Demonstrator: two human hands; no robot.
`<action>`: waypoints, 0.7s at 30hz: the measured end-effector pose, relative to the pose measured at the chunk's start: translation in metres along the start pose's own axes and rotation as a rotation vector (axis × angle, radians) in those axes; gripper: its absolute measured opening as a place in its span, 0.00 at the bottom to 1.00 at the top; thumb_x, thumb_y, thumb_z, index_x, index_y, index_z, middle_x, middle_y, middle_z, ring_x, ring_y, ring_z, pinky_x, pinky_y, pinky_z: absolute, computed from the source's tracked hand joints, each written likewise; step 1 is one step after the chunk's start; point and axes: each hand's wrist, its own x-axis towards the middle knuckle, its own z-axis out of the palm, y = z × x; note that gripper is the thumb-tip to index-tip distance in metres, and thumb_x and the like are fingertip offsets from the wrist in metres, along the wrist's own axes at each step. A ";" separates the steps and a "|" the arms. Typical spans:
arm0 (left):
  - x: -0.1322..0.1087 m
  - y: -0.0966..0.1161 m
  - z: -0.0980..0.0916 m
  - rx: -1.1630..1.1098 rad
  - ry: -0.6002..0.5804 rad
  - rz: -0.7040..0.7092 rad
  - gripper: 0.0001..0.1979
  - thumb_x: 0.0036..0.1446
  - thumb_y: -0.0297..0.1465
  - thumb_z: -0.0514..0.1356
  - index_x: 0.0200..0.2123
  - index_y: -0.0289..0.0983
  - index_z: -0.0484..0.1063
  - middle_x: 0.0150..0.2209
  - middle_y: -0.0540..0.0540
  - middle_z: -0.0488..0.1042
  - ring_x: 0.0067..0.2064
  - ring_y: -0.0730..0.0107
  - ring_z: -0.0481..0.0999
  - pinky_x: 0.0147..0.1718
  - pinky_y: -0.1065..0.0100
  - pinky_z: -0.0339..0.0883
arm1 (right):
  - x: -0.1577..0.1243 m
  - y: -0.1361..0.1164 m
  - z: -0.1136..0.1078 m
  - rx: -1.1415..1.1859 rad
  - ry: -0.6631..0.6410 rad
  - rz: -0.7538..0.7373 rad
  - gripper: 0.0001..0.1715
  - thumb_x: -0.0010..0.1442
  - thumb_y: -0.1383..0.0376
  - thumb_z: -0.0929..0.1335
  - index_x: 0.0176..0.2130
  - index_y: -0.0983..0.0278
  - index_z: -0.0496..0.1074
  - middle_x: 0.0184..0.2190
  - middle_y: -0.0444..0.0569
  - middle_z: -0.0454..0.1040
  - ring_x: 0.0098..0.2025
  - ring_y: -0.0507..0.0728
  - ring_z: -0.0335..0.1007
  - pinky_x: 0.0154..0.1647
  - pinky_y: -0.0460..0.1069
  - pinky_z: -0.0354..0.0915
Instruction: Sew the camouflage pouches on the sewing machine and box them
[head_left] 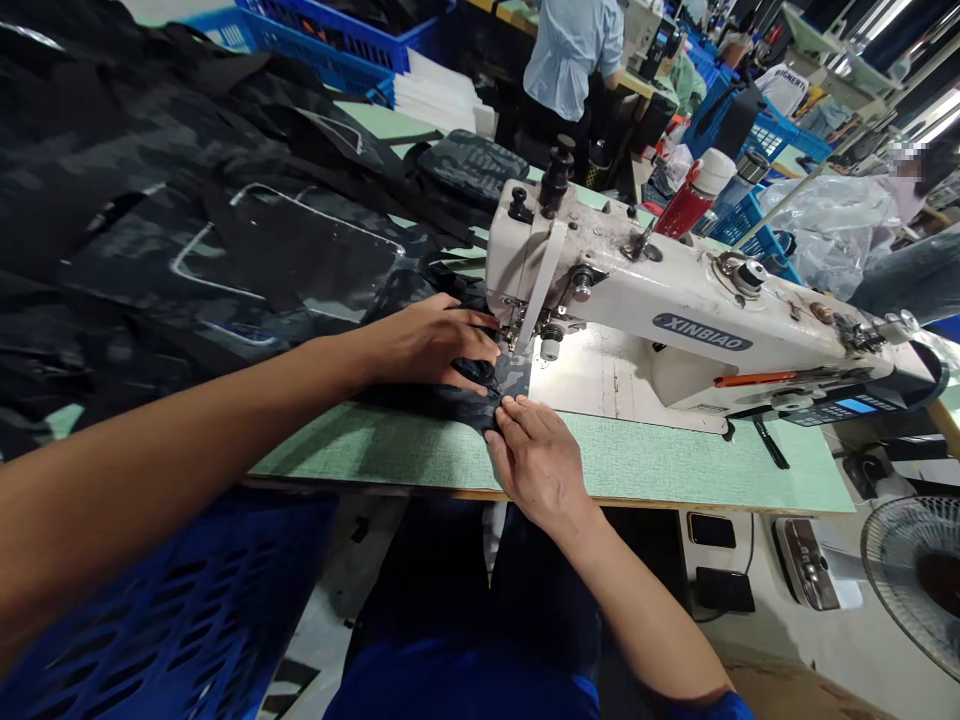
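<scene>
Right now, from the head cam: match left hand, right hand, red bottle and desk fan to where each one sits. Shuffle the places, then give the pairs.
1. left hand
2. right hand
3. red bottle
4. desk fan

A. below the tabletop, off its right end
B. behind the sewing machine head
C. on the camouflage fabric beside the presser foot
D. on the fabric's near edge, above the green tabletop

Pairs: 1-C, 2-D, 3-B, 4-A

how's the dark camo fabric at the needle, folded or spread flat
Folded: the dark camouflage fabric lies in layered ridges between the left hand and right hand, running up to the white sewing machine.
</scene>
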 end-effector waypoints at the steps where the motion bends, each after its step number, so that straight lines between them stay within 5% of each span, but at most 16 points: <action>1: 0.003 -0.002 -0.002 -0.012 -0.005 -0.003 0.18 0.75 0.44 0.77 0.61 0.43 0.90 0.64 0.44 0.92 0.75 0.50 0.79 0.70 0.53 0.62 | 0.003 0.002 0.001 0.001 -0.008 0.005 0.20 0.89 0.62 0.70 0.67 0.65 0.88 0.70 0.59 0.88 0.74 0.67 0.86 0.80 0.63 0.79; 11: 0.024 -0.023 -0.016 -0.017 0.001 -0.058 0.15 0.73 0.45 0.75 0.47 0.38 0.92 0.54 0.40 0.94 0.68 0.52 0.82 0.71 0.53 0.63 | 0.040 0.018 0.001 -0.026 -0.085 0.024 0.20 0.89 0.60 0.68 0.66 0.65 0.87 0.70 0.61 0.87 0.75 0.69 0.83 0.79 0.64 0.77; 21: 0.035 -0.040 -0.009 -0.042 0.068 -0.117 0.16 0.75 0.39 0.75 0.60 0.38 0.90 0.69 0.43 0.88 0.76 0.54 0.76 0.80 0.51 0.56 | 0.063 0.033 0.000 -0.030 -0.095 0.037 0.19 0.89 0.63 0.67 0.67 0.62 0.85 0.72 0.61 0.86 0.69 0.68 0.86 0.77 0.64 0.75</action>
